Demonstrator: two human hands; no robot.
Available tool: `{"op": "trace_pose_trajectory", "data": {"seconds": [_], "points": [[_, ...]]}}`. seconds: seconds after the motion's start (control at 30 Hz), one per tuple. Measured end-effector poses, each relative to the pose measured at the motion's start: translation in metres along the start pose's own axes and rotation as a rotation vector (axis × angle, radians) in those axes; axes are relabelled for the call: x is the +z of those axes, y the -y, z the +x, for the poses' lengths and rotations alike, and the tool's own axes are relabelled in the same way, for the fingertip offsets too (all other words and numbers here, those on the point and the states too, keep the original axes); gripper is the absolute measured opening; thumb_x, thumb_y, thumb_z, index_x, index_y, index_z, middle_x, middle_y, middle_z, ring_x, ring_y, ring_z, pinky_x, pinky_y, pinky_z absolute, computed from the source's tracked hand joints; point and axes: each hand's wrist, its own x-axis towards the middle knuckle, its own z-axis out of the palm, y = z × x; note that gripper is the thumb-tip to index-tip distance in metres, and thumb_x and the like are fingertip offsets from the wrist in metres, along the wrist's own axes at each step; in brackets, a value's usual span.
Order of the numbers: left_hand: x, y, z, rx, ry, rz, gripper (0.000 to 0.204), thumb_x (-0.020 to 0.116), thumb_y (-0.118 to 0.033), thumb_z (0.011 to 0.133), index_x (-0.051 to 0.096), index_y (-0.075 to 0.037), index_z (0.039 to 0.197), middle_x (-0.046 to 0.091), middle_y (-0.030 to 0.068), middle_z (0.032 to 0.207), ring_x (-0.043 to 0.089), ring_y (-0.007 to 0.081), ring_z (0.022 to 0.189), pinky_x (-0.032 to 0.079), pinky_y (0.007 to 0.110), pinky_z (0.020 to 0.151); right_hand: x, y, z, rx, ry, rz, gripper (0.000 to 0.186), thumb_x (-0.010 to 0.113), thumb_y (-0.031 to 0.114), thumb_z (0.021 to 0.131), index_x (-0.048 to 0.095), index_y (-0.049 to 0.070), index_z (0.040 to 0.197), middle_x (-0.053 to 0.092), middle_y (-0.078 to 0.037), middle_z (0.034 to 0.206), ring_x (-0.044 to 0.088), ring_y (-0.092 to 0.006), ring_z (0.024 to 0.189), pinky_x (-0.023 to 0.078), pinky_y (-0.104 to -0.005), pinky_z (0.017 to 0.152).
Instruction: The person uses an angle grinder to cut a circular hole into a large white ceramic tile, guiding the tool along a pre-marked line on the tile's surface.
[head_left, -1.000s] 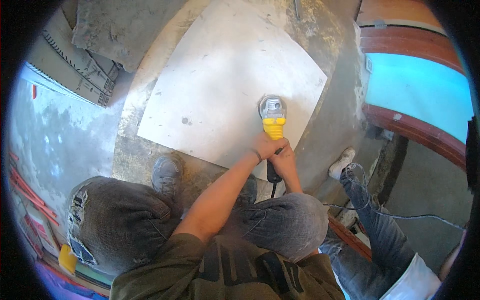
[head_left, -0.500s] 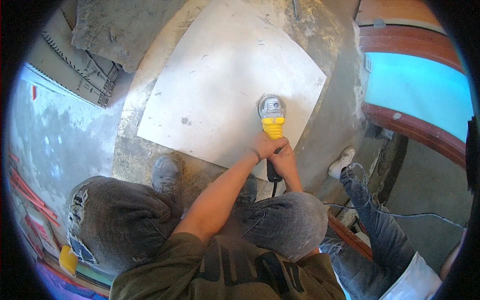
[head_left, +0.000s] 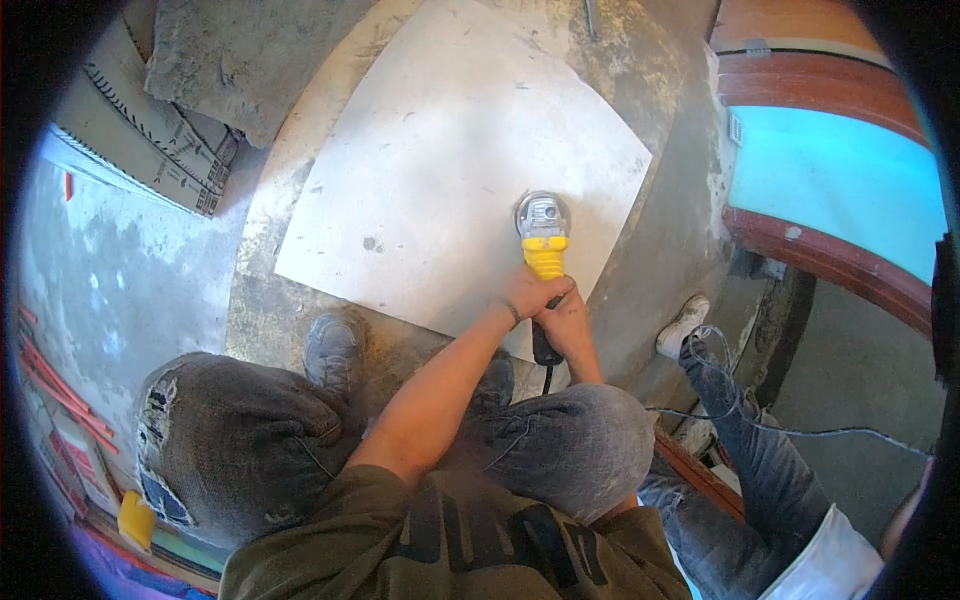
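Note:
A yellow and black angle grinder (head_left: 545, 256) with a grey metal head lies along my line of sight, its head over the right part of a large pale tile (head_left: 440, 150). My left hand (head_left: 535, 292) is wrapped round its body just behind the yellow part. Close against it, my right hand (head_left: 568, 318) grips the black rear handle. The two hands touch at the thumbs. A dark cord leaves the handle's end toward my knees. Whether the disc touches the tile is hidden under the head.
My shoe (head_left: 334, 350) stands by the tile's near edge. Another person's jeans (head_left: 770, 470) and shoe (head_left: 684, 326) are at the right, with a cable (head_left: 830, 432) across. Boxes (head_left: 150, 135) stand far left; red pipes (head_left: 65, 390) lie left. A blue-paned door frame (head_left: 830, 160) is at the right.
The grinder and both hands stay in nearly the same place on the tile, shifted very slightly left at most. My grip looks the same.

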Motion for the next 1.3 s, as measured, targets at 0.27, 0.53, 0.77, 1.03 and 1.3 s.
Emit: {"op": "trace_pose_trajectory", "data": {"seconds": [0.27, 0.53, 0.77, 1.03, 1.3], "points": [[0.003, 0.002, 0.001, 0.068, 0.026, 0.039, 0.051, 0.071, -0.049, 0.083, 0.071, 0.000, 0.098, 0.073, 0.0172, 0.093, 0.071, 0.0307, 0.084, 0.055, 0.041, 0.076, 0.000, -0.004, 0.002, 0.019, -0.006, -0.025, 0.076, 0.086, 0.038, 0.074, 0.051, 0.003, 0.132, 0.071, -0.021, 0.113, 0.070, -0.0325, 0.106, 0.054, -0.0400, 0.089], [-0.002, -0.002, -0.004, 0.112, 0.006, 0.079, 0.051, 0.064, -0.051, 0.086, 0.070, -0.001, 0.095, 0.072, 0.0185, 0.090, 0.068, 0.0336, 0.082, 0.053, 0.043, 0.077, 0.004, -0.004, 0.002, 0.015, -0.003, -0.047, 0.075, 0.085, 0.036, 0.075, 0.050, 0.002, 0.132, 0.071, -0.022, 0.110, 0.070, -0.0355, 0.103, 0.055, -0.0414, 0.088], [0.015, -0.033, -0.011, -0.030, 0.060, 0.181, 0.055, 0.071, -0.052, 0.080, 0.072, 0.001, 0.095, 0.073, 0.0210, 0.090, 0.072, 0.0319, 0.084, 0.055, 0.043, 0.075, -0.009, -0.028, -0.006, -0.001, -0.076, 0.043, 0.064, 0.084, 0.031, 0.075, 0.056, 0.000, 0.124, 0.072, -0.020, 0.108, 0.071, -0.0298, 0.099, 0.054, -0.0388, 0.086], [0.003, -0.030, -0.007, 0.026, -0.020, -0.001, 0.054, 0.079, -0.046, 0.072, 0.073, 0.003, 0.094, 0.075, 0.0194, 0.089, 0.074, 0.0297, 0.081, 0.057, 0.041, 0.073, -0.006, -0.008, -0.002, 0.107, -0.024, 0.181, 0.061, 0.085, 0.031, 0.077, 0.058, 0.001, 0.122, 0.072, -0.018, 0.106, 0.070, -0.0251, 0.097, 0.054, -0.0375, 0.083], [-0.013, -0.020, 0.002, -0.019, 0.041, 0.061, 0.057, 0.078, -0.051, 0.072, 0.075, 0.002, 0.093, 0.075, 0.0202, 0.091, 0.074, 0.0299, 0.082, 0.057, 0.041, 0.074, 0.001, 0.013, 0.001, 0.065, 0.031, 0.235, 0.054, 0.084, 0.022, 0.080, 0.057, -0.003, 0.120, 0.071, -0.013, 0.103, 0.068, -0.0199, 0.093, 0.054, -0.0337, 0.081]]}}
